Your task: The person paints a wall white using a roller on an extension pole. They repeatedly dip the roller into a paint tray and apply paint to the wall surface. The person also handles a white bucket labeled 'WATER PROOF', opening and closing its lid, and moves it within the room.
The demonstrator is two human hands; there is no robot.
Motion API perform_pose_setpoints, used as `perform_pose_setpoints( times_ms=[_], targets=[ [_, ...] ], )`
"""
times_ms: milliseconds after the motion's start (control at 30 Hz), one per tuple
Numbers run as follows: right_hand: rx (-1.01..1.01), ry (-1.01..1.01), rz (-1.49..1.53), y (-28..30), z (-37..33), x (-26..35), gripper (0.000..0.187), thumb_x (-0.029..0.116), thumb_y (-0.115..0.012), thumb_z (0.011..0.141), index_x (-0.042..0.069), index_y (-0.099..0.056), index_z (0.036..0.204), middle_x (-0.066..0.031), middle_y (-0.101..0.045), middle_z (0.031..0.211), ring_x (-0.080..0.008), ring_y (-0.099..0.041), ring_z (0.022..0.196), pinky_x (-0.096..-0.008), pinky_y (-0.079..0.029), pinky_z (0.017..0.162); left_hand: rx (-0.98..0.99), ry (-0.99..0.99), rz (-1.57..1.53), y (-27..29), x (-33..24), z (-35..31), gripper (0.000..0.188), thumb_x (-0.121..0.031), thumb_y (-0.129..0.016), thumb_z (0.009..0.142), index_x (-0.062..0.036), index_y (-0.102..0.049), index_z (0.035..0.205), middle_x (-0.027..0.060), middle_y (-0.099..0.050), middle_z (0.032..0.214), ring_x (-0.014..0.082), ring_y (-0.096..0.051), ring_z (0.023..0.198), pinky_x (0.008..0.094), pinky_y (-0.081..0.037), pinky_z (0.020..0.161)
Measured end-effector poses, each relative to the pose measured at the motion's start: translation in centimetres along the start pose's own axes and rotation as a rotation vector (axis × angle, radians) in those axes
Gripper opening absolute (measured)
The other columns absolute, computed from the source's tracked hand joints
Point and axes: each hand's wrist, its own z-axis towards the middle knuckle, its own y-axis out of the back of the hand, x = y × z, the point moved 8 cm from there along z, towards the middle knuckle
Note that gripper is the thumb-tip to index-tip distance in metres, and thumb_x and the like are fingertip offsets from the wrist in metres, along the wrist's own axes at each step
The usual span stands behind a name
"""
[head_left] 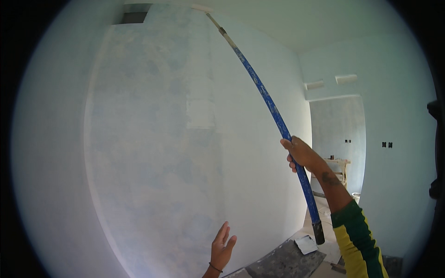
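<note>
My right hand point(300, 153) is wrapped round a long blue extension pole point(269, 101), spattered with white paint, gripping it in its lower half. The pole slants up and left to a paint roller point(202, 8) near the top of the wall, by the ceiling line; its head is small and hard to make out. Below the roller, a fresh white strip point(200, 109) runs down the patchy pale blue wall point(148, 139). Low in the middle, my left hand point(222, 248) is raised with nothing in it, fingers stretched out, apart from the pole.
A dark grey sheet point(285, 262) lies on the floor at the wall's foot, with a whitish square piece point(306, 244) on it. Through the doorway point(337, 111) at right stands a wooden trestle point(340, 169). A rectangular opening point(134, 15) sits high at left.
</note>
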Motion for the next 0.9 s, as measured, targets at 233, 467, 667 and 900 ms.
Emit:
perform_pose_setpoints(
  times_ms=[233,467,667,900],
  targets=[
    [-0.004,-0.069,-0.042,0.0,-3.5,-0.3,0.044,0.04,-0.045,0.1,-0.003,-0.042,0.105,-0.0054,-0.048,0.066,-0.0122,-0.049,0.044,-0.0286,-0.045,0.039,0.118,-0.05,0.015,-0.1,-3.5,6.0,0.072,-0.031,-0.063,0.094,0.0072,-0.029,0.145,0.0226,-0.033,0.151,0.028,-0.037,0.138,0.0339,-0.033,0.111],
    [0.051,-0.236,-0.158,4.8,-15.7,-5.4,0.048,0.042,-0.047,0.1,-0.005,-0.04,0.107,-0.0108,-0.054,0.06,-0.0198,-0.058,0.046,-0.0347,-0.048,0.041,0.169,-0.177,0.223,-7.5,-16.7,20.4,0.064,-0.033,-0.058,0.097,0.0045,-0.036,0.143,0.0191,-0.042,0.147,0.0289,-0.043,0.134,0.0347,-0.035,0.11],
    [0.086,-0.308,-0.282,12.2,-32.8,-18.1,0.049,0.037,-0.051,0.097,-0.006,-0.039,0.116,-0.0362,-0.061,0.088,-0.0522,-0.061,0.086,-0.0559,-0.047,0.076,0.086,0.011,0.049,-20.6,-18.1,26.4,0.076,-0.055,-0.051,0.094,-0.0024,-0.034,0.147,0.0144,-0.041,0.147,0.0299,-0.045,0.131,0.0428,-0.031,0.11],
    [0.303,-0.54,-0.341,10.9,-52.0,-25.5,0.046,0.035,-0.053,0.097,-0.006,-0.043,0.114,-0.0305,-0.062,0.079,-0.0505,-0.061,0.074,-0.0545,-0.048,0.065,-0.101,0.221,-0.093,-24.5,-12.6,24.9,0.048,-0.039,-0.055,0.096,-0.0034,-0.046,0.127,0.0174,-0.05,0.125,0.0304,-0.056,0.116,0.045,-0.05,0.087]
  ],
)
